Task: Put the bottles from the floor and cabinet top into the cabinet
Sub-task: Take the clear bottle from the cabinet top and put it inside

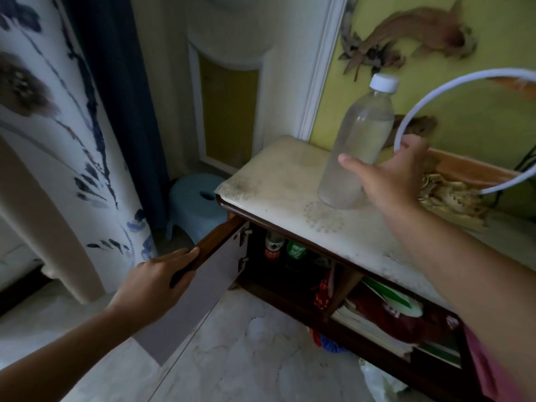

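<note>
A low wooden cabinet (290,288) is standing against a green wall, its pale, stained top (278,181) serving as the counter. Its left door (200,285) is hanging open, showing a dark compartment. The left hand (153,285) is gripping the top edge of that door, fingers curled over it. The right hand (388,175) is reaching across the counter with fingers spread apart, right next to a clear bottle (353,152); whether it is touching the bottle is not clear. The bottle is standing upright on the counter, capped in white and holding cloudy liquid. Inside the compartment, a red-labelled bottle (272,248) and a green bottle (295,250) are standing side by side. A blue stool (194,204) is sitting on the floor beyond the door.
</note>
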`<state>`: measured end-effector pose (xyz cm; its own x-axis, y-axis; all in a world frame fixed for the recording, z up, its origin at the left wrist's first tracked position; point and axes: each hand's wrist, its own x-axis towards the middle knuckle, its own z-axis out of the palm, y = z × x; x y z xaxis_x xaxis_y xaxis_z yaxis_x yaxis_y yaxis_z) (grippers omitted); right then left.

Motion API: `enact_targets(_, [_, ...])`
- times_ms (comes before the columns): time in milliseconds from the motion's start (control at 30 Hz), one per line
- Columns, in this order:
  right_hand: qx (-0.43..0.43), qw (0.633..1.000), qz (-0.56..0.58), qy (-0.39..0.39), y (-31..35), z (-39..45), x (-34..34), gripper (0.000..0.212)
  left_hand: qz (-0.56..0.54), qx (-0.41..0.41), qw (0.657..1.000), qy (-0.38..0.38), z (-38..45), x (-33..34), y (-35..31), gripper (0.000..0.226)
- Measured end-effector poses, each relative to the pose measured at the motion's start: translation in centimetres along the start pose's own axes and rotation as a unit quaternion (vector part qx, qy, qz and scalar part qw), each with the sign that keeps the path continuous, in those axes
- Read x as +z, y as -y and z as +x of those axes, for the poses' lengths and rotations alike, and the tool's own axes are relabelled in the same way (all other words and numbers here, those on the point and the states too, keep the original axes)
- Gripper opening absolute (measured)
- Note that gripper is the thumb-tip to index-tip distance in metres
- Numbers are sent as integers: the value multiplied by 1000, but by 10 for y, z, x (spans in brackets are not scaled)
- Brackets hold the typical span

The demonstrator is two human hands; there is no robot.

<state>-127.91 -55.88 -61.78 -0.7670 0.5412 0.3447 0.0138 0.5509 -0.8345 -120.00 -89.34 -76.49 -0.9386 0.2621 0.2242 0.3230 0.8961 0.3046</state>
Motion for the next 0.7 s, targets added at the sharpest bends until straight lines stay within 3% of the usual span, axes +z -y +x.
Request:
enact_targets(67, [9, 1000, -6, 22, 4, 16, 6, 113, -5, 3, 1000, -1, 0, 0, 3, 44])
enact_targets(167, [37, 999, -4, 22, 10, 29, 16, 125, -17, 4, 1000, 0, 0, 1, 5, 44])
enact_targets(433, [64, 997, -34, -22, 16, 30, 32, 92, -22, -1, 1000, -9, -1, 3, 7, 48])
enact_targets(700, [56, 997, -16, -40, 12, 27, 28, 87, -9, 7, 1000, -19, 0, 5, 11, 43])
